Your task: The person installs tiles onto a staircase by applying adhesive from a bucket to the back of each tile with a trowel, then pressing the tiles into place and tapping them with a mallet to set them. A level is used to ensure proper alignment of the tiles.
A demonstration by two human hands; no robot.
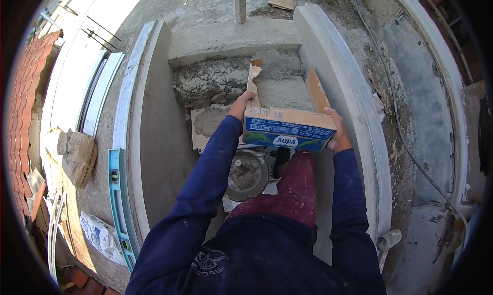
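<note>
1. Cardboard, tan with a blue band reading AQUA: an open box (pixel 287 126) sits at the centre of the frame, held up over a grey concrete channel, and it is filled with grey cement mix.
2. Left hand (pixel 242 104) grips the box's left end wall near a torn flap, fingers closed on the cardboard.
3. Right hand (pixel 336 133) clasps the box's right end, wrapped round the corner.
4. Both arms wear dark blue sleeves; a maroon trouser leg (pixel 298 189) speckled with cement shows just below the box.
5. Directly under the box, lower centre, stands a round bucket (pixel 247 175) crusted with mortar.
6. Above the box lies a rough mortar step (pixel 210 79) between two smooth raised concrete kerbs.
7. At the lower left, a turquoise spirit level (pixel 119 202) rests along the left kerb.
8. Further left lie a brown paper sack (pixel 77 156) and a white printed bag (pixel 102 236); red roof tiles (pixel 25 105) run up the far left edge.
</note>
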